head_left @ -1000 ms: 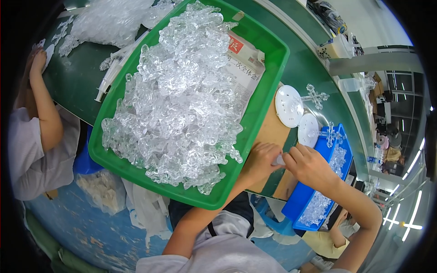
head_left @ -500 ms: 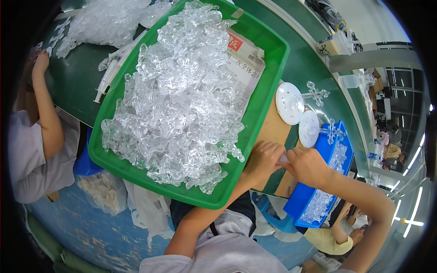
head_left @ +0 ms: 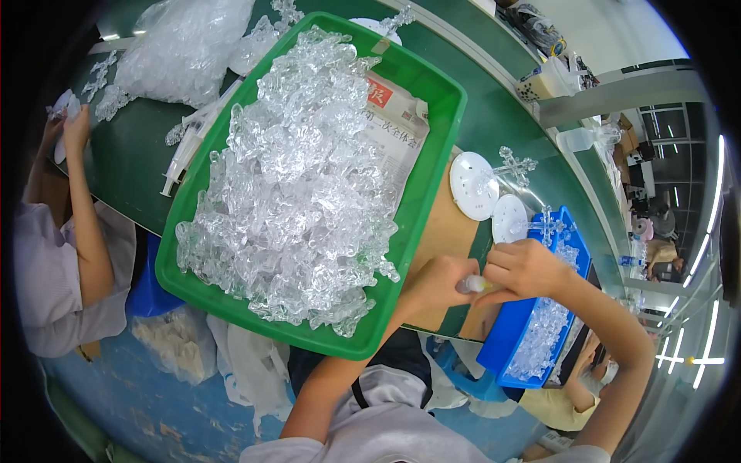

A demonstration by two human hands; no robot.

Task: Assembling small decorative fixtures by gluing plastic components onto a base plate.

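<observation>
The left hand [head_left: 444, 282] is clenched around a small translucent bottle [head_left: 468, 285], whose yellowish tip points toward three o'clock; the right hand [head_left: 529, 270] meets it there with bent fingers and thumb, though whether they pinch the tip or something hidden I cannot tell. Half a second ago the fingers covered most of this bottle; now its end and tip show between the hands, which suggests that the handling has come to the tip itself. So there is one bottle, between two hands. Near them, two white discs [head_left: 472, 187] lie at twelve and one o'clock, with two clear cross-shaped ornaments [head_left: 513, 167], one beside each. At three to four o'clock sits one blue bin [head_left: 503, 339] of clear pieces, too many to count. One green tray [head_left: 436, 147], at ten o'clock, bears a large heap of clear plastic pieces [head_left: 301, 193] and one newspaper [head_left: 394, 139]. Past its far edge, at eleven o'clock, a third disc [head_left: 370, 25] now shows. Farther off at ten o'clock are one bulging plastic bag [head_left: 181, 58] and a co-worker's hand [head_left: 76, 130].
</observation>
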